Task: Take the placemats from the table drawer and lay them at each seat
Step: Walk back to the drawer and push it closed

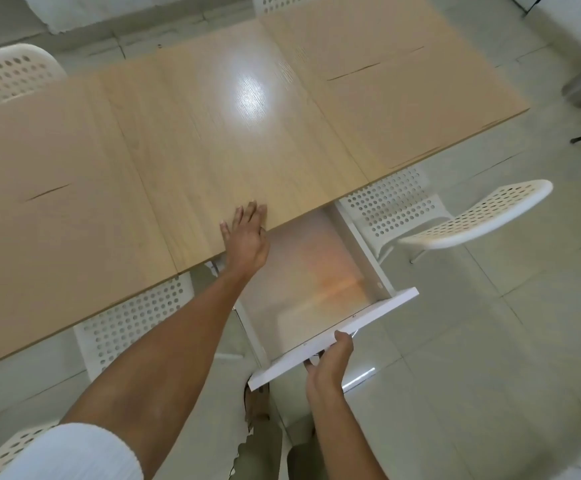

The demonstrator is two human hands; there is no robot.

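A white drawer stands pulled out from under the near edge of the light wooden table. My right hand grips its white front panel from below. My left hand lies flat with fingers spread on the table edge just left of the drawer. Inside the drawer lies a pale, frosted sheet with an orange glow, likely the placemats; I cannot tell how many.
White perforated chairs stand around the table: one at the right, pulled out, one tucked under the near edge, one at the far left, one at the far side. Pale tiled floor lies to the right.
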